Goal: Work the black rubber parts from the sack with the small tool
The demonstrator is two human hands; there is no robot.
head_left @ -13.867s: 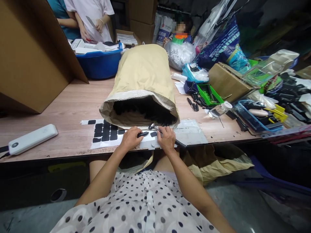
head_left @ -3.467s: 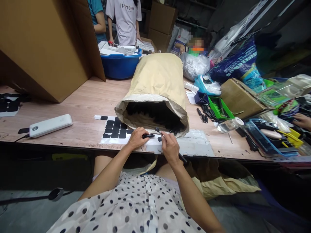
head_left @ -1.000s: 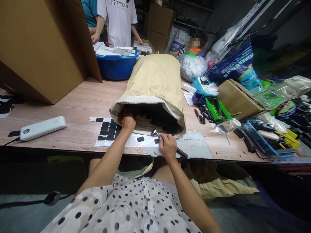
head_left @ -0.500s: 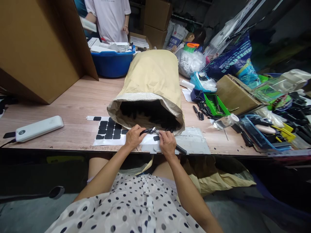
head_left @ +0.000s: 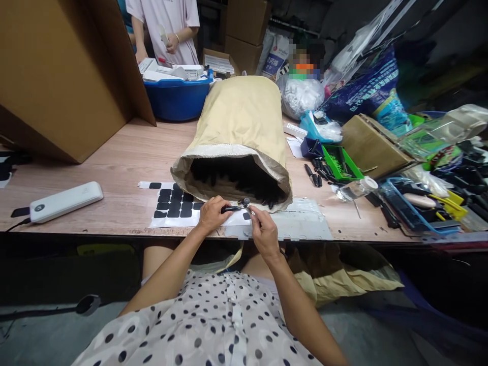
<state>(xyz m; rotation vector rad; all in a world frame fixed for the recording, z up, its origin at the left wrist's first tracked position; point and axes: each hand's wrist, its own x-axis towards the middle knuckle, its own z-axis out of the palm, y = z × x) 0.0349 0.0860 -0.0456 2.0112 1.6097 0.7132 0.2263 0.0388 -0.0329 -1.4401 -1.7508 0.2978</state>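
Note:
My left hand [head_left: 211, 214] is closed around a slim black part [head_left: 230, 209] on the table's front edge. My right hand [head_left: 265, 231] grips a hammer-like tool [head_left: 247, 203] with a round metal head and a thin metal shaft. The tool's head is at the tip of the black part; whether they touch I cannot tell. Behind both hands lies a yellow woven sack [head_left: 244, 112], its mouth facing me, with many dark pieces inside. Left of my left hand is a white sheet [head_left: 156, 222] bearing rows of black rounded pads [head_left: 174, 199].
A grey board [head_left: 305, 223] lies by my right hand. A white device [head_left: 66, 202] with a cable sits left. To the right are a green tray [head_left: 343, 162], a clear bottle [head_left: 354, 189] and a blue tray [head_left: 414, 208]. A person [head_left: 163, 30] stands behind the blue basin [head_left: 175, 99].
The tool in my right hand has turned, its head now raised with the round face showing. My left hand keeps its hold. The person behind has moved their hands.

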